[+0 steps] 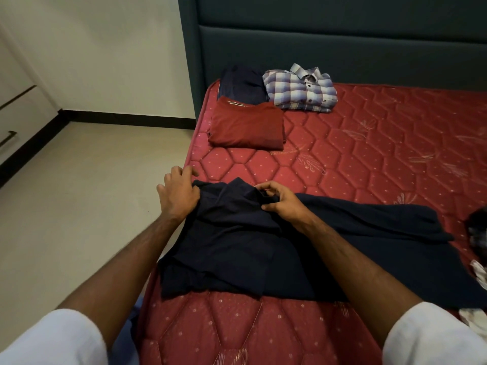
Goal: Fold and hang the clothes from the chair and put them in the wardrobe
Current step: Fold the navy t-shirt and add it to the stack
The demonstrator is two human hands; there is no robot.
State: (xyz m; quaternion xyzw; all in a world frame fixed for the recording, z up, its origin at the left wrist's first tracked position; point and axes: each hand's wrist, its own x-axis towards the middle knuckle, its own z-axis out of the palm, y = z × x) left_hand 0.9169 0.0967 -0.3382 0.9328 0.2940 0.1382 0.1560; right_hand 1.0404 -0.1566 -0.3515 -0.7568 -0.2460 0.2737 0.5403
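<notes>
Navy garment (263, 248) lies on the red mattress (369, 154), mid-fold. Left hand (179, 196) and right hand (283, 201) pinch its far edge; next, that edge probably needs drawing toward the near hem.

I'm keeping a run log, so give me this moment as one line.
step: folding navy garment on mattress | left hand: grips its edge | right hand: pinches a fold | folded: red shirt, plaid shirt

Navy garment (237, 246), maroon shirt (246, 125), blue-white plaid shirt (300, 88), red quilted mattress (369, 154), teal headboard (342, 48).
</notes>
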